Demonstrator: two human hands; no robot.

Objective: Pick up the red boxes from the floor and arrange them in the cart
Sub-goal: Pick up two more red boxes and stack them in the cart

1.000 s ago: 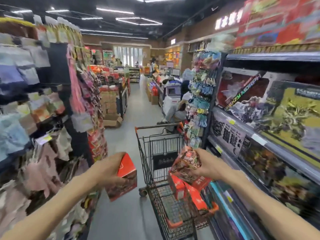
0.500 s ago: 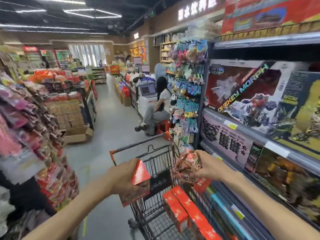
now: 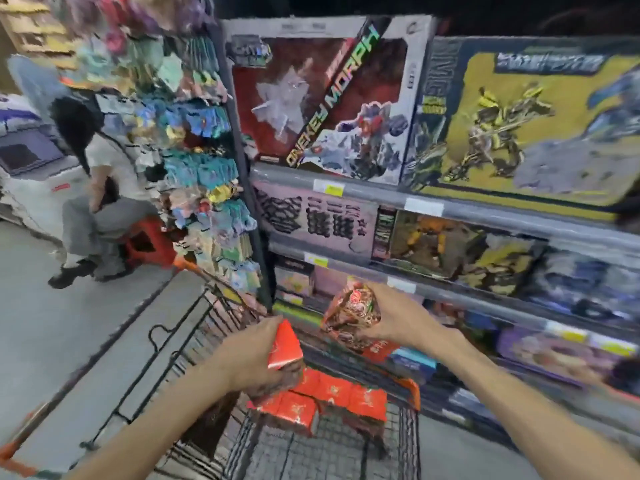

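Fingers [image 3: 277, 372] of our left hand [image 3: 256, 358] are curling round a red box [image 3: 284, 348] above the cart [image 3: 194, 341]. Our right hand [image 3: 398, 320] is gripping another box [image 3: 349, 308]. More boxes [image 3: 325, 396] are sitting in the cart below.

Two red boxes [image 3: 285, 351] held tilted above cart [image 3: 408, 441]; others [image 3: 332, 398] stacked inside (blurred).

Glossy cardboard red boxes [image 3: 322, 396] lie in the black wire-metal cart [image 3: 346, 452].
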